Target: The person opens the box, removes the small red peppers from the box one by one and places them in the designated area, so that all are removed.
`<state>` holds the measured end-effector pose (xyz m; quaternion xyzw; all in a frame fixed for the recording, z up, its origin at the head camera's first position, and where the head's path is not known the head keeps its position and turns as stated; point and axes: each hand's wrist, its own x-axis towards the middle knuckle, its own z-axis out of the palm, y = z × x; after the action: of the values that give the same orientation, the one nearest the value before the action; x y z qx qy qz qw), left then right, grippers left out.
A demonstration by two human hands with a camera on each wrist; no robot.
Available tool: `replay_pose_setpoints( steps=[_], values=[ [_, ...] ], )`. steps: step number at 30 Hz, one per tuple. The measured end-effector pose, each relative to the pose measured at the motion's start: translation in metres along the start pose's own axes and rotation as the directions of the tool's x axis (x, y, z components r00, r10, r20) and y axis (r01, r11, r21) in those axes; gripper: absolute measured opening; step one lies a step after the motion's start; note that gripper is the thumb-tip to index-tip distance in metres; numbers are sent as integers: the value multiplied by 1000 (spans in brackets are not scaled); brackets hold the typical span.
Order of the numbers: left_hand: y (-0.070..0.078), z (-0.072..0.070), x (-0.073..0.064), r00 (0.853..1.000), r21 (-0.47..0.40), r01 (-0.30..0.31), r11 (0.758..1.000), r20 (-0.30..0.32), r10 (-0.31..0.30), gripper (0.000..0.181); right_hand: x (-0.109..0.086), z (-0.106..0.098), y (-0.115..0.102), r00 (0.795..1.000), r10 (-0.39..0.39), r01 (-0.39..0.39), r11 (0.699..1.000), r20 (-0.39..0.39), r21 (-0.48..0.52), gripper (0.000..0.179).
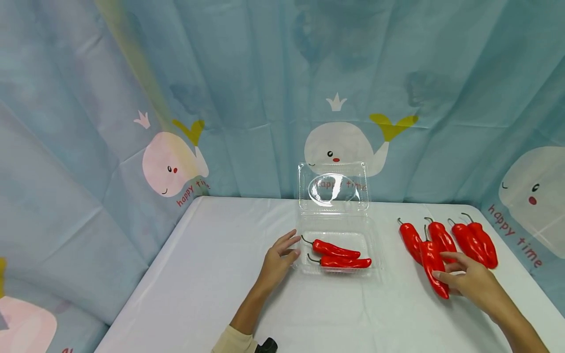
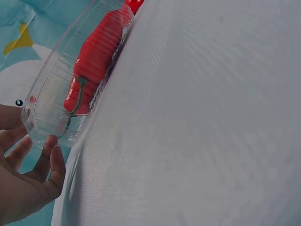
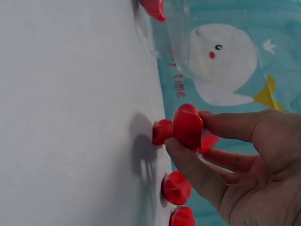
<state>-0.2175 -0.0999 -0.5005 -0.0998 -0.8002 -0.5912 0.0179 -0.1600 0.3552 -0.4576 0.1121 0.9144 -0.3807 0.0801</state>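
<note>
A clear plastic clamshell container [image 1: 331, 225] stands at the table's middle with its lid raised at the back. Two red peppers [image 1: 337, 250] with thin dark stems lie in its base, one behind the other. My left hand [image 1: 278, 260] is at the container's left end, its relaxed fingertips right at the rim; the left wrist view shows the fingers [image 2: 51, 146] beside the plastic wall. Between thumb and fingers, my right hand [image 1: 472, 282] pinches a red pepper [image 1: 433, 267], stem pointing away. In the right wrist view this pepper [image 3: 187, 126] hangs above its shadow.
Several more red peppers [image 1: 470, 240] lie along the right part of the white table [image 1: 229, 245], just beyond the right hand. A blue curtain [image 1: 265, 98] with whale prints rises behind the table's back edge and along its sides.
</note>
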Motion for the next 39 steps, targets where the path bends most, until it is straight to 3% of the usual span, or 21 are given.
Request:
replay_pose_setpoints(
  steps=[14, 33, 39],
  values=[
    [-1, 0, 2, 1000, 20, -7, 1000, 4, 7, 40, -8, 12, 12, 995, 85, -85, 996, 57, -16, 95],
    [-1, -1, 0, 1000, 2, -13, 1000, -1, 13, 40, -10, 14, 13, 994, 80, -75, 994, 70, -76, 93],
    [-1, -1, 1, 1000, -41, -17, 999, 9, 18, 41, -11, 17, 15, 995, 75, -70, 994, 63, -81, 91]
  ],
)
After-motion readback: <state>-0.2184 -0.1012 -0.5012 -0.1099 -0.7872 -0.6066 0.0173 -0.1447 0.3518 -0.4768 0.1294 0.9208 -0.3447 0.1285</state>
